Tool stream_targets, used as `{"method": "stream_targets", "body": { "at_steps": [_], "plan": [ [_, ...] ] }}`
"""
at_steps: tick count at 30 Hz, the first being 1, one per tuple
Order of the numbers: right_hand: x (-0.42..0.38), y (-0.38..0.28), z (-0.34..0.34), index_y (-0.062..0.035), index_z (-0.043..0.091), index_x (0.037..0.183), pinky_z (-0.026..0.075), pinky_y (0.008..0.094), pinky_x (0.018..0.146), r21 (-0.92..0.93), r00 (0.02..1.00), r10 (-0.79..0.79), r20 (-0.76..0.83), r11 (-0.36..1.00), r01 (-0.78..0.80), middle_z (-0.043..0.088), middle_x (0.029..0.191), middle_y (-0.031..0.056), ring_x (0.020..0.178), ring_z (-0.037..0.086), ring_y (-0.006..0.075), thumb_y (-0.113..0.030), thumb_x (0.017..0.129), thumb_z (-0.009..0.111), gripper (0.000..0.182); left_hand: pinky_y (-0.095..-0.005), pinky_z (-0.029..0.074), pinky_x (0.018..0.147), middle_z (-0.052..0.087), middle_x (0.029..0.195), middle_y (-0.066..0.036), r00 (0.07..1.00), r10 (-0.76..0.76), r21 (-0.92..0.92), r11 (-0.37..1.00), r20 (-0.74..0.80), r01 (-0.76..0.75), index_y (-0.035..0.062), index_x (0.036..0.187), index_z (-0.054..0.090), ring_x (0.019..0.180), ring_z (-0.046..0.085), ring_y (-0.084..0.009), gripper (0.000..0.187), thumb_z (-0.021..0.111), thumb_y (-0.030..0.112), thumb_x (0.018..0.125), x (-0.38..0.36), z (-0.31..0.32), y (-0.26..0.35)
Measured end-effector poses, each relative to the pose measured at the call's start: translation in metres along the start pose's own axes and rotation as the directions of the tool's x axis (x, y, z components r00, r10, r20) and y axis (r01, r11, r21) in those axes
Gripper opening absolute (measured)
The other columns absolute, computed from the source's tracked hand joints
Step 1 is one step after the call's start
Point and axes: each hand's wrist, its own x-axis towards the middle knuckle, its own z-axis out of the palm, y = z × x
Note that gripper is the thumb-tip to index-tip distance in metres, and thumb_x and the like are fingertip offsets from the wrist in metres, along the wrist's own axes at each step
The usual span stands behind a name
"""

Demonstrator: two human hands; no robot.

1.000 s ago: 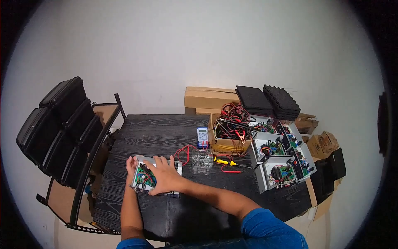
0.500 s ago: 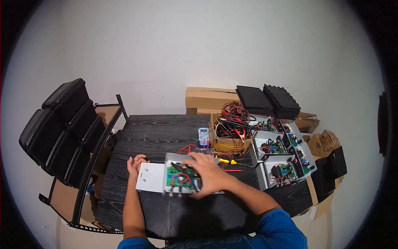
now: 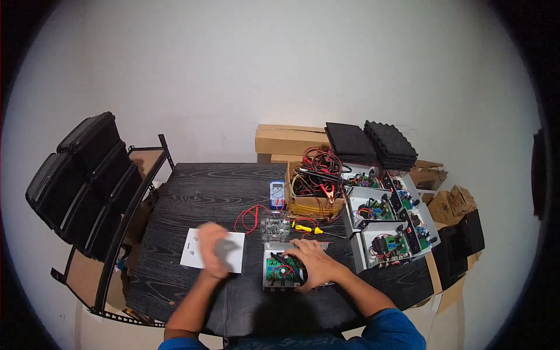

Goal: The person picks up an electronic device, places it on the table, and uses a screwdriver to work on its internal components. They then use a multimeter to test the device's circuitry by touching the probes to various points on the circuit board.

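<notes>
My right hand (image 3: 318,265) is wrapped over the right part of an open metal case, which sits on the table in front of me. Inside the case shows a green circuit board (image 3: 274,269) with red and black wires. Smeared by motion, my left hand (image 3: 213,251) is over a flat white metal panel (image 3: 233,256) with a few holes at its left end. Just behind the case stands a clear plastic box of small parts (image 3: 275,224). A yellow-handled screwdriver (image 3: 309,228) lies behind my right hand.
A blue multimeter (image 3: 277,193) with red leads stands beside a cardboard box (image 3: 291,205) full of cables and clamps. Several open cases with circuit boards (image 3: 388,245) stand at the right. Black foam sheets (image 3: 353,140) rise behind them. Black hard cases (image 3: 87,186) fill the left shelf.
My right hand has moved the case right and toward me, uncovering the plastic box and more of the white panel. My left hand has swung from the panel's left edge to over it.
</notes>
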Motion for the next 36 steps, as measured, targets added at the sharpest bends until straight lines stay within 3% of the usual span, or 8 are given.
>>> {"method": "stream_targets", "body": {
  "at_steps": [5,8,10,14,17,18,26,36],
  "plan": [
    [-0.001,0.016,0.014,-0.0156,0.046,0.151,0.025,0.0549,0.121,-0.007,0.999,0.030,-0.018,1.000,-0.030,0.041,0.153,0.0264,0.143,0.038,0.0459,-0.044,0.049,0.098,0.118,-0.0608,0.035,0.111,0.067,0.121,-0.021,0.972,-0.025,-0.351,0.930,0.232,0.108,0.0025,0.114,0.071,0.117,0.059,-0.0396,0.083,0.018,0.066,0.106,-0.027,0.087,0.044],
    [-0.002,0.020,0.020,-0.0157,0.047,0.151,0.025,0.0552,0.121,-0.016,0.998,0.045,-0.037,0.999,-0.046,0.042,0.153,0.0259,0.144,0.037,0.0460,-0.042,0.049,0.098,0.117,-0.0512,0.032,0.118,0.062,0.128,-0.020,0.940,-0.240,-0.331,0.891,0.243,0.312,0.0018,0.120,0.066,0.127,0.054,-0.0355,0.080,0.012,0.059,0.110,-0.049,0.114,0.032],
    [-0.001,0.017,0.018,-0.0161,0.048,0.150,0.025,0.0552,0.122,-0.011,0.999,0.044,-0.029,0.999,-0.045,0.042,0.153,0.0261,0.144,0.037,0.0461,-0.042,0.049,0.098,0.115,-0.0439,0.027,0.123,0.054,0.143,-0.018,0.904,-0.342,-0.555,0.713,0.258,0.428,0.0024,0.134,0.057,0.138,0.047,-0.0302,0.076,0.009,0.057,0.112,-0.075,0.130,0.008],
    [0.001,0.021,0.024,-0.0174,0.050,0.147,0.024,0.0575,0.122,-0.001,0.999,0.034,-0.036,0.999,-0.034,0.042,0.153,0.0267,0.144,0.037,0.0460,-0.041,0.049,0.098,0.112,-0.0413,0.025,0.124,0.051,0.149,-0.016,0.753,-0.551,-0.670,0.409,0.359,0.619,0.0000,0.143,0.051,0.143,0.044,-0.0268,0.079,0.010,0.061,0.112,-0.105,0.141,-0.014],
    [0.002,0.019,0.024,-0.0183,0.052,0.146,0.023,0.0598,0.122,0.014,0.998,0.028,-0.052,1.000,-0.027,0.042,0.153,0.0271,0.144,0.038,0.0462,-0.039,0.048,0.098,0.109,-0.0407,0.028,0.122,0.057,0.142,-0.015,0.787,-0.576,-0.501,0.625,0.221,0.599,-0.0006,0.140,0.053,0.139,0.048,-0.0268,0.076,0.014,0.059,0.113,-0.121,0.139,-0.041],
    [0.002,0.020,0.025,-0.0185,0.052,0.145,0.022,0.0606,0.122,0.026,0.998,0.024,-0.055,0.999,-0.022,0.042,0.153,0.0273,0.144,0.037,0.0464,-0.038,0.048,0.097,0.109,-0.0393,0.038,0.114,0.062,0.129,-0.015,0.789,-0.598,-0.529,0.628,0.140,0.570,-0.0015,0.133,0.057,0.124,0.057,-0.0261,0.057,0.021,0.040,0.116,-0.116,0.137,-0.039],
    [0.000,0.023,0.031,-0.0189,0.054,0.144,0.019,0.0663,0.122,0.047,0.997,0.028,-0.075,0.999,-0.025,0.039,0.156,0.0274,0.146,0.036,0.0470,-0.039,0.047,0.096,0.108,-0.0372,0.046,0.100,0.063,0.112,-0.014,0.795,-0.603,-0.407,0.712,0.063,0.572,-0.0026,0.123,0.062,0.108,0.061,-0.0232,0.048,0.030,0.032,0.115,-0.106,0.127,-0.035],
    [-0.001,0.026,0.030,-0.0190,0.054,0.145,0.017,0.0675,0.123,0.063,0.998,0.029,-0.060,0.998,-0.026,0.039,0.158,0.0252,0.148,0.034,0.0456,-0.038,0.047,0.098,0.109,-0.0391,0.048,0.102,0.067,0.116,-0.016,0.813,-0.498,-0.305,0.757,0.303,0.578,-0.0027,0.123,0.063,0.114,0.064,-0.0280,0.033,0.047,0.023,0.110,-0.099,0.125,-0.033]
  ]
}}
